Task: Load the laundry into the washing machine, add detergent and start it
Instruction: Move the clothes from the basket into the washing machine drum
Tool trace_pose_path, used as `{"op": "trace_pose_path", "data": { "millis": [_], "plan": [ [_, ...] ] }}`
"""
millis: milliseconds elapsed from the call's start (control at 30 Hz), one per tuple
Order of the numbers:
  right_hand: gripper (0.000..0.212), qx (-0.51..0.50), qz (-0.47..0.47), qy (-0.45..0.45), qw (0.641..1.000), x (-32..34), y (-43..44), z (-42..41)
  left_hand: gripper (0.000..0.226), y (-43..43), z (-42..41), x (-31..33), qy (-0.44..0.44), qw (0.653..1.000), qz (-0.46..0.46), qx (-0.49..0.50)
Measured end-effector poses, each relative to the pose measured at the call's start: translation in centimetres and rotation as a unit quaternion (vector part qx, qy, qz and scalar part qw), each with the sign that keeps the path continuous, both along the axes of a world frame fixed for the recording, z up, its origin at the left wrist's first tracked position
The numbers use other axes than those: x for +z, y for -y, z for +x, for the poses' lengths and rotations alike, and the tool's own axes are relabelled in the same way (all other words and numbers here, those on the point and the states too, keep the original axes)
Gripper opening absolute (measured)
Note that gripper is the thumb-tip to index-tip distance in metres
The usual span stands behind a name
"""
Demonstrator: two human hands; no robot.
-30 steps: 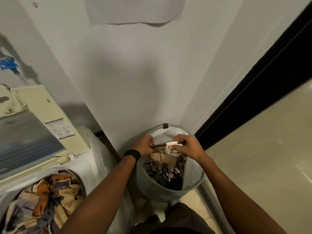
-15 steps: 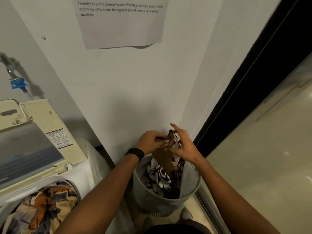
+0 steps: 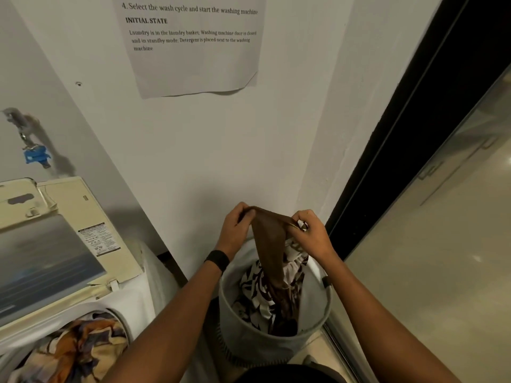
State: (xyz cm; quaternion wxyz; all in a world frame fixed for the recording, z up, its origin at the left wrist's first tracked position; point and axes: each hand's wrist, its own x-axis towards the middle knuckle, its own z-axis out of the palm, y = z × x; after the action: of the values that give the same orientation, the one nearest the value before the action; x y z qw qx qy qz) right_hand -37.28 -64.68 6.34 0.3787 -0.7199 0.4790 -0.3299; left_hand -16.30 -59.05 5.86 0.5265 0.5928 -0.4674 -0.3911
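You see a brown cloth (image 3: 269,244), soft and matt; the grey basket (image 3: 249,338) seems matt fabric, perhaps; the wall notice (image 3: 193,64) is thin paper, the floor (image 3: 428,286) glossy.

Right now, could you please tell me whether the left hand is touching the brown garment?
Touching. The head view shows the left hand pinching the top edge of the brown garment, with no gap, above the laundry basket.

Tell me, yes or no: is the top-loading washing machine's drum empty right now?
No, crumpled orange, cream and purple patterned fabric lies inside the open white washing machine drum.
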Motion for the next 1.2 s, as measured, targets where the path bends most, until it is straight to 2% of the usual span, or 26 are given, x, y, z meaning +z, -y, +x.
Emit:
{"op": "trace_pose_path", "data": {
  "millis": [67, 200, 267, 333, 467, 567, 667, 733, 800, 867, 933, 1100, 1200],
  "plan": [
    [0.023, 0.023, 0.011, -0.005, 1.0, 0.5, 0.1, 1.0, 0.025, 0.0, -1.4, 0.9, -0.027, 1.0, -0.004, -0.004],
    [0.016, 0.071, 0.006, -0.049, 0.996, 0.8, -0.5, 3.0, 0.021, 0.2, -3.8, 1.0, 0.028, 0.999, -0.017, -0.041],
    [0.025, 0.085, 0.023, -0.051, 0.995, 0.7, -0.8, 3.1, 0.029, 0.6, -3.8, 0.4, 0.049, 0.999, -0.014, 0.01],
    [0.035, 0.094, 0.045, -0.044, 0.994, 0.2, -1.0, 1.9, 0.038, 0.8, -2.9, 0.4, 0.022, 0.995, -0.003, 0.094],
    [0.019, 0.075, 0.059, -0.03, 0.995, -0.4, -0.8, -1.6, 0.048, 0.8, -0.6, 1.0, 0.002, 0.99, 0.004, 0.139],
    [0.017, 0.031, 0.059, 0.023, 0.997, 0.9, -0.7, -2.1, 0.047, 0.5, -0.8, 1.6, 0.016, 0.996, -0.003, 0.093],
    [0.017, 0.022, 0.029, 0.089, 0.995, 2.7, -0.8, -0.5, 0.046, 0.3, -2.0, 1.4, 0.022, 0.999, -0.021, -0.015],
    [0.016, 0.049, 0.029, 0.087, 0.995, 3.6, -0.9, 0.7, 0.046, 0.2, -2.7, 1.1, 0.019, 0.996, -0.007, -0.089],
    [0.016, 0.077, 0.037, 0.07, 0.994, 3.9, -1.0, 1.5, 0.037, -0.1, -3.4, 0.9, 0.03, 0.992, 0.026, -0.117],
    [0.021, 0.07, 0.056, 0.088, 0.992, 3.9, -1.2, 1.8, 0.031, -0.2, -3.8, 0.8, 0.017, 0.996, 0.028, -0.086],
    [0.028, 0.047, 0.085, 0.116, 0.988, 3.5, -1.3, 1.5, 0.034, 0.0, -3.6, 0.9, -0.016, 0.999, 0.021, -0.032],
    [0.041, 0.079, 0.082, 0.009, 0.993, 1.3, -1.8, 0.5, 0.036, 0.6, -2.9, 1.9, -0.022, 0.999, -0.01, 0.037],
    [0.051, 0.058, 0.073, -0.01, 0.996, 0.1, -2.0, -0.6, 0.036, 0.9, -2.5, 2.6, -0.039, 0.996, -0.047, 0.072]
  ]
}}
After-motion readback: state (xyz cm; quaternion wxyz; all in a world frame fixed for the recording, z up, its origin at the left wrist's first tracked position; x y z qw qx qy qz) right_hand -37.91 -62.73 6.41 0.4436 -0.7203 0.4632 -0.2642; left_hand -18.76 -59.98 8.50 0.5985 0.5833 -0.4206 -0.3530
